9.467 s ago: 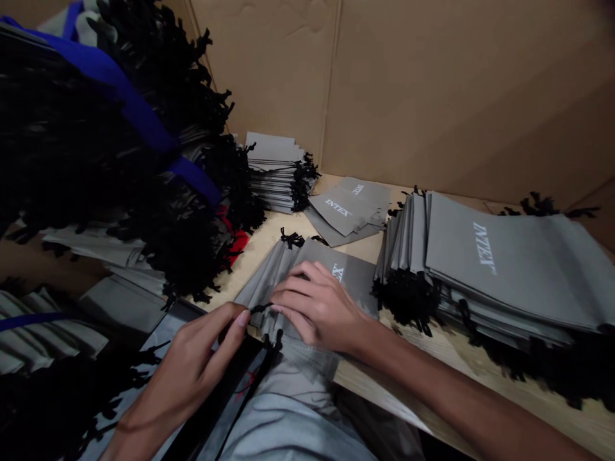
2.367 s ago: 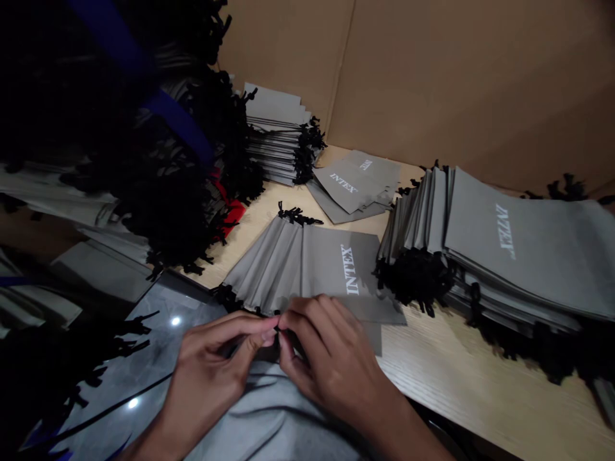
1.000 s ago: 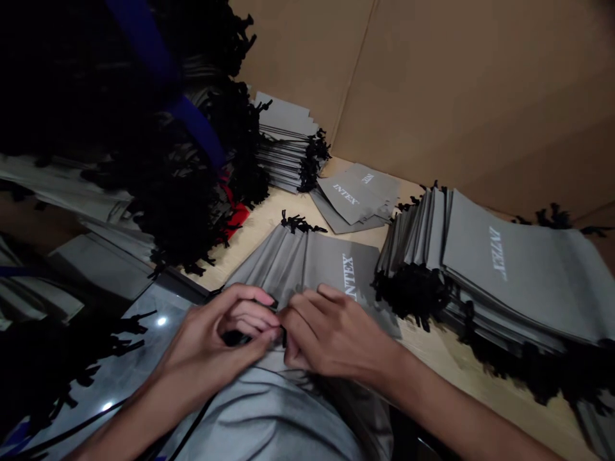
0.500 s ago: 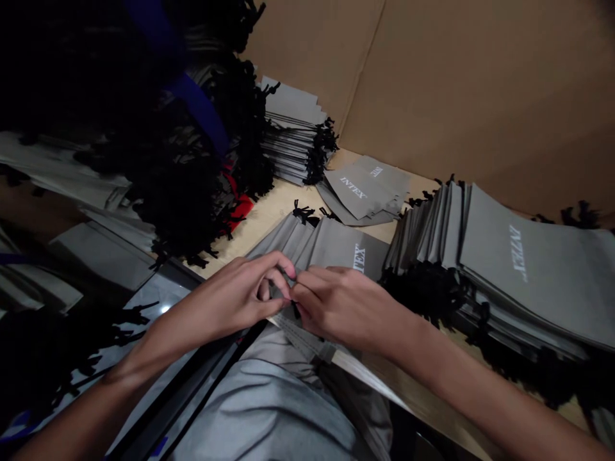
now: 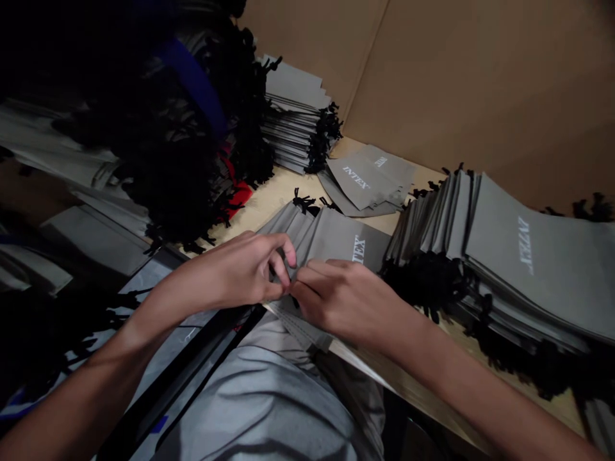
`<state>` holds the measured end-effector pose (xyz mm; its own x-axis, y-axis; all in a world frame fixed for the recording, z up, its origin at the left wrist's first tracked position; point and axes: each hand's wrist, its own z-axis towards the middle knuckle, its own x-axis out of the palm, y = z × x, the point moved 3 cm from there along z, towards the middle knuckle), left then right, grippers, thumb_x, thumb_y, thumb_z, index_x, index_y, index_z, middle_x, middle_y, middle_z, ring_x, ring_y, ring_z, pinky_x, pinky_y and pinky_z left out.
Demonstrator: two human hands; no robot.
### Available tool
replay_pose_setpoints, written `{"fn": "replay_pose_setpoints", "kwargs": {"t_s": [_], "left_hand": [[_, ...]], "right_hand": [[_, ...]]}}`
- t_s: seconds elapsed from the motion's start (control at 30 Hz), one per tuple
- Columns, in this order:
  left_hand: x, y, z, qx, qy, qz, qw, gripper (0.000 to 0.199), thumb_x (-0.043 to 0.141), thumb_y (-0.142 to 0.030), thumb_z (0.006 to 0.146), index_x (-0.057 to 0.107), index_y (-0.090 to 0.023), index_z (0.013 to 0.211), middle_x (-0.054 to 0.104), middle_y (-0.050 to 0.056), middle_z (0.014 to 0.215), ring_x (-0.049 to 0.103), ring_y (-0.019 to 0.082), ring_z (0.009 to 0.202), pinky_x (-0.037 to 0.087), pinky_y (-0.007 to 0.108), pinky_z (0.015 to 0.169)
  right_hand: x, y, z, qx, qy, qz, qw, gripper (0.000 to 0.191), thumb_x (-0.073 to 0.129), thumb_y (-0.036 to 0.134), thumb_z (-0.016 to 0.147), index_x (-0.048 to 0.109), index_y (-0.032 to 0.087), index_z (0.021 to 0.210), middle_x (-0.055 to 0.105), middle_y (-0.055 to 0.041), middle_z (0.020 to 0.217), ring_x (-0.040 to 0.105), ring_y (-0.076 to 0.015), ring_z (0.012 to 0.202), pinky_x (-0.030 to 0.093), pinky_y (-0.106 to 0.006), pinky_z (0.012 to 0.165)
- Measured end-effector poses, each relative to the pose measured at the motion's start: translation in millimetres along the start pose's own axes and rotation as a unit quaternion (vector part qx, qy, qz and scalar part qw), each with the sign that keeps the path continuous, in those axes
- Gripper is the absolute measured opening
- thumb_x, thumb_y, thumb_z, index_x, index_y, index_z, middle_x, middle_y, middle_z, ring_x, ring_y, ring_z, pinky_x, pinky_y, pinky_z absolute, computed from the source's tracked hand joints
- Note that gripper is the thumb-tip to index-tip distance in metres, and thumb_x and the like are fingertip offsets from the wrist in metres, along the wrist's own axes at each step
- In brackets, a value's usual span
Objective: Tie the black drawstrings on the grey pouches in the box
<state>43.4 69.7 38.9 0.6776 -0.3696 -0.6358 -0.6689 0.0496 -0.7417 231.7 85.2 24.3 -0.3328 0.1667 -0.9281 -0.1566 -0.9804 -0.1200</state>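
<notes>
My left hand [image 5: 245, 269] is bent in a pinch, with its index finger raised and its thumb and middle fingertip against my right hand [image 5: 336, 291]. The right fingers are curled closed. A short bit of black drawstring cord [image 5: 295, 302] shows below the meeting fingertips; most of it is hidden. Under and beyond both hands lie overlapping grey drawstring pouches [image 5: 331, 240], with white lettering partly covered by the right hand. Black cord ends [image 5: 303, 201] stick out at their far edge. More grey pouch edges [image 5: 300, 326] hang over the table edge towards my lap.
A tall stack of grey pouches [image 5: 542, 256] with black cords stands at the right. Behind are loose flat pouches [image 5: 358, 179] and another stack [image 5: 293, 121]. Piled pouches with blue straps [image 5: 196, 77] crowd the left. A brown cardboard wall [image 5: 471, 83] closes the back.
The view has shifted slightly. Both hands stay together at the same spot, and the left fingers have spread a little more around the pinch.
</notes>
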Motion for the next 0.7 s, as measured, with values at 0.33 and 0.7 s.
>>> {"fn": "replay_pose_setpoints", "kwargs": {"t_s": [0.33,0.7], "left_hand": [[-1.3,-4.0,6.9,-0.085,0.04,-0.088,0.992,0.022,0.072,-0.022,0.074,0.062,-0.025,0.093,0.082,-0.006,0.075,0.075,0.017,0.047,0.046,0.02,0.043],[3.7,-2.5,5.3,-0.011,-0.004,0.053,0.998,0.034,0.067,-0.012,0.069,0.061,-0.028,0.098,0.081,-0.008,0.082,0.07,0.015,0.055,0.043,0.024,0.056]], "right_hand": [[0.8,0.0,-3.6,-0.02,0.013,-0.014,1.0,0.019,0.057,0.007,0.104,0.068,0.018,0.094,0.067,-0.0025,0.08,0.063,-0.0195,0.082,0.042,-0.035,0.066],[-0.3,1.3,-3.8,-0.013,0.02,-0.003,1.0,0.021,0.056,0.003,0.103,0.067,0.02,0.097,0.07,-0.0022,0.083,0.064,-0.0194,0.08,0.04,-0.035,0.064]]}}
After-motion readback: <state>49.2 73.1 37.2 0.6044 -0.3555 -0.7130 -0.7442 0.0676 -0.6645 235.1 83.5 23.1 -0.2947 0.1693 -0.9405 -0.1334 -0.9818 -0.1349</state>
